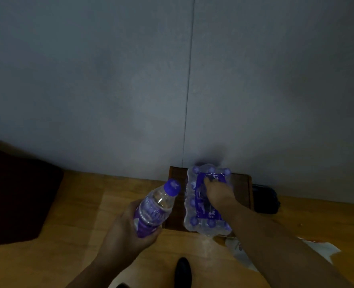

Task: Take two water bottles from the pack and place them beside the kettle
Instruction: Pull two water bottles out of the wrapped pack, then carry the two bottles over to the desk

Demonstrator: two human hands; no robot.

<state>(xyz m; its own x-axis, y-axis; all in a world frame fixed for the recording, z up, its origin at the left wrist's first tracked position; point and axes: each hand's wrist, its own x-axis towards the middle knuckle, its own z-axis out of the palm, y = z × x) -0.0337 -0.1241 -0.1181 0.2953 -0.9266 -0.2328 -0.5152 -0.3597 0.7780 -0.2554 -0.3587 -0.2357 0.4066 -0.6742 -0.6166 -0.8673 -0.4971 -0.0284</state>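
A clear water bottle (155, 206) with a purple cap and purple label is held tilted in my left hand (128, 231), above the wooden floor. To its right stands the shrink-wrapped pack (194, 208) of purple-capped bottles on a dark wooden board (242, 190). My right hand (217, 192) reaches down into the middle of the pack's top, fingers curled among the bottles; whether it grips one is hidden. No kettle is in view.
A grey wall (172, 80) rises right behind the pack. A dark bag (265, 198) lies against the wall to the right. A dark mat or cushion (16, 196) fills the left. White plastic wrapping (321, 250) lies at lower right. A dark shoe tip (183, 271) shows below.
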